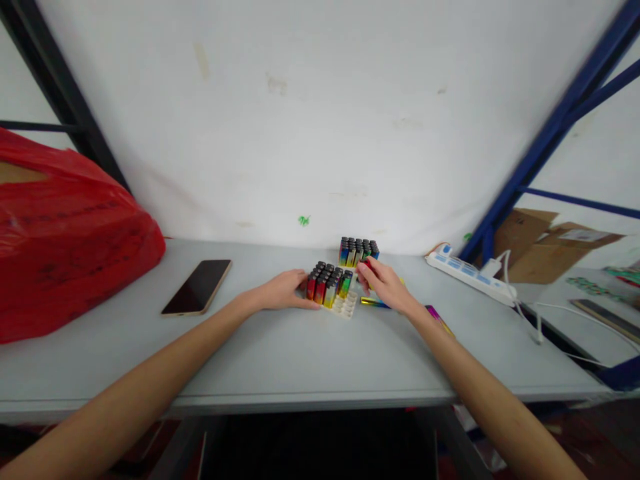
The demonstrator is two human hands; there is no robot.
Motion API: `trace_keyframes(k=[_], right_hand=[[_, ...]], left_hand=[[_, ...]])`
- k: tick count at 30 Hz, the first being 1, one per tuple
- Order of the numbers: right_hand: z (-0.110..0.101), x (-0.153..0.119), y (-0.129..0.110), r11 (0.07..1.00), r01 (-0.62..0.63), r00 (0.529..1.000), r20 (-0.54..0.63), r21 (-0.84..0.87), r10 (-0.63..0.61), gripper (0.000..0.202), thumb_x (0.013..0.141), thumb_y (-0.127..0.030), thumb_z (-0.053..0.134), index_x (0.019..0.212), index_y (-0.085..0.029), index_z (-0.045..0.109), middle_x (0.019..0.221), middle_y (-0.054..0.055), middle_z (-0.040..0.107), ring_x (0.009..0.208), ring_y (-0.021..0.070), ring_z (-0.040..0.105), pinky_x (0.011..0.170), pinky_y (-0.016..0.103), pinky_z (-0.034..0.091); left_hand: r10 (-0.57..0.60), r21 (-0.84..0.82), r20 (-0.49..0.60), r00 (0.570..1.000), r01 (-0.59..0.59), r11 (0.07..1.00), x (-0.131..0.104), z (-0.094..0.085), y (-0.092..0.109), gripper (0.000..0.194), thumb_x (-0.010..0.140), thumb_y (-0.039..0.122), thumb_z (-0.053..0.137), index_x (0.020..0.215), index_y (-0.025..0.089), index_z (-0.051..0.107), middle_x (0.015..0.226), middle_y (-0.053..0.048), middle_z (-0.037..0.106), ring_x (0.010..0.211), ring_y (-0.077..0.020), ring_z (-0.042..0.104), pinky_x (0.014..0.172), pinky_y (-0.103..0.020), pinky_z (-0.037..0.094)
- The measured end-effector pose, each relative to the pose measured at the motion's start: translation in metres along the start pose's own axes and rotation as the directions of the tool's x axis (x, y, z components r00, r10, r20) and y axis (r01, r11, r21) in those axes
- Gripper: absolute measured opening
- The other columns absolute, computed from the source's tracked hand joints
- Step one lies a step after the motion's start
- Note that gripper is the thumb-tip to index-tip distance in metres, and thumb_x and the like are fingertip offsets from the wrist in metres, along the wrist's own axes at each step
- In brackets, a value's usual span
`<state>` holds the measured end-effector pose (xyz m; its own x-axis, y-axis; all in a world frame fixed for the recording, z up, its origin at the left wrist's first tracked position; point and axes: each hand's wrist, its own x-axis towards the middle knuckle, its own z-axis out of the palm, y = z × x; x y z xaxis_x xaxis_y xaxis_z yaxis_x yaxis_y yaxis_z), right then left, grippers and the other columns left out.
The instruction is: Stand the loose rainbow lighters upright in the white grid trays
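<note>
Several lighters (325, 289) with black tops and shiny coloured bodies stand upright in a white tray (345, 307), whose near right part shows bare round sockets. My left hand (285, 291) grips the left side of this tray, thumb in front and fingers behind. Just right of the tray, my right hand (381, 283) pinches a red lighter (369, 265), mostly hidden by the fingers. Loose lighters lie on the table by that hand: a gold-and-blue lighter (374, 303) and, beyond the wrist, a purple-and-yellow lighter (440, 319).
A second block of lighters (357, 251) stands behind, near the wall. On the left are a phone (199, 287) and a red plastic bag (75, 233). A white power strip (470, 275) with cables lies right, by a blue metal frame (550, 133) and cardboard (560, 247).
</note>
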<state>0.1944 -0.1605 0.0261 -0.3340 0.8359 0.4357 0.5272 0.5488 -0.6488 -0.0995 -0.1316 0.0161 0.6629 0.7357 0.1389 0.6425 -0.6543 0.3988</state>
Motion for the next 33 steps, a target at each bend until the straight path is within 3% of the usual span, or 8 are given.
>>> trace_keyframes(k=[3,5,8,12,14,23,29,33], right_hand=[[-0.005,-0.001,-0.006,0.966,0.151,0.989,0.039,-0.212,-0.146,0.048,0.106,-0.058,0.037,0.075,-0.022,0.047,0.073,0.001,0.056,0.069,0.0161,0.051,0.067,0.029,0.038],[-0.007,-0.002,-0.009,0.940,0.182,0.983,0.089,-0.287,-0.163,0.051,0.107,-0.058,0.037,0.071,-0.022,0.048,0.066,0.000,0.052,0.063,0.0151,0.048,0.063,0.029,0.033],[-0.005,-0.004,-0.014,0.944,0.153,0.986,0.114,-0.293,-0.124,0.053,0.107,-0.057,0.039,0.070,-0.021,0.051,0.058,-0.003,0.049,0.054,0.0128,0.044,0.059,0.028,0.029],[0.007,-0.006,-0.017,0.953,0.107,0.994,0.032,-0.284,-0.102,0.056,0.105,-0.059,0.042,0.067,-0.020,0.053,0.060,0.000,0.059,0.054,0.0132,0.048,0.058,0.027,0.031],[0.012,-0.006,-0.016,0.963,0.097,0.995,0.051,-0.253,-0.087,0.055,0.105,-0.060,0.042,0.068,-0.020,0.054,0.062,0.001,0.064,0.054,0.0139,0.052,0.058,0.027,0.033],[0.016,-0.006,-0.003,0.944,0.162,0.984,0.114,-0.287,-0.135,0.054,0.101,-0.062,0.051,0.068,-0.020,0.056,0.057,0.000,0.061,0.051,0.0132,0.049,0.055,0.026,0.030],[0.022,-0.005,-0.006,0.877,0.162,0.981,0.168,-0.453,-0.095,0.044,0.102,-0.052,0.057,0.075,-0.018,0.063,0.063,0.002,0.065,0.057,0.0148,0.054,0.058,0.027,0.029],[0.016,-0.005,-0.011,0.820,0.128,0.983,0.182,-0.557,-0.030,0.049,0.096,-0.061,0.061,0.073,-0.019,0.068,0.068,0.005,0.070,0.061,0.0169,0.058,0.057,0.028,0.026]], left_hand=[[0.005,0.003,0.008,1.000,-0.005,1.000,0.000,0.000,0.001,0.066,0.076,0.076,0.070,0.104,0.017,0.069,0.101,-0.008,0.070,0.091,-0.0276,0.064,0.082,-0.034,0.048],[0.013,0.001,0.002,1.000,-0.013,1.000,0.000,-0.001,0.001,0.066,0.076,0.076,0.071,0.104,0.017,0.070,0.101,-0.008,0.070,0.092,-0.0277,0.064,0.082,-0.034,0.048],[0.015,0.009,0.003,1.000,-0.015,1.000,0.000,-0.001,0.001,0.066,0.076,0.076,0.071,0.104,0.016,0.070,0.101,-0.009,0.070,0.092,-0.0281,0.065,0.082,-0.034,0.048],[0.016,0.007,0.004,1.000,-0.016,1.000,0.000,0.000,0.000,0.066,0.076,0.075,0.072,0.105,0.016,0.070,0.102,-0.009,0.070,0.094,-0.0287,0.066,0.083,-0.034,0.049],[0.018,-0.001,-0.008,1.000,-0.018,1.000,0.000,0.000,-0.001,0.065,0.075,0.075,0.072,0.104,0.017,0.070,0.102,-0.009,0.071,0.094,-0.0287,0.066,0.083,-0.034,0.049],[0.021,-0.045,-0.044,0.999,-0.023,0.999,0.000,0.003,-0.005,0.065,0.072,0.075,0.075,0.106,0.019,0.071,0.103,-0.008,0.073,0.097,-0.0289,0.067,0.085,-0.034,0.050],[0.018,-0.016,-0.022,1.000,-0.019,1.000,0.000,0.001,-0.003,0.061,0.074,0.073,0.074,0.104,0.019,0.070,0.103,-0.009,0.073,0.097,-0.0292,0.067,0.085,-0.035,0.050],[0.010,-0.023,-0.025,1.000,-0.010,1.000,-0.001,0.000,0.000,0.062,0.074,0.073,0.074,0.105,0.019,0.070,0.102,-0.008,0.073,0.094,-0.0290,0.067,0.083,-0.035,0.052]])
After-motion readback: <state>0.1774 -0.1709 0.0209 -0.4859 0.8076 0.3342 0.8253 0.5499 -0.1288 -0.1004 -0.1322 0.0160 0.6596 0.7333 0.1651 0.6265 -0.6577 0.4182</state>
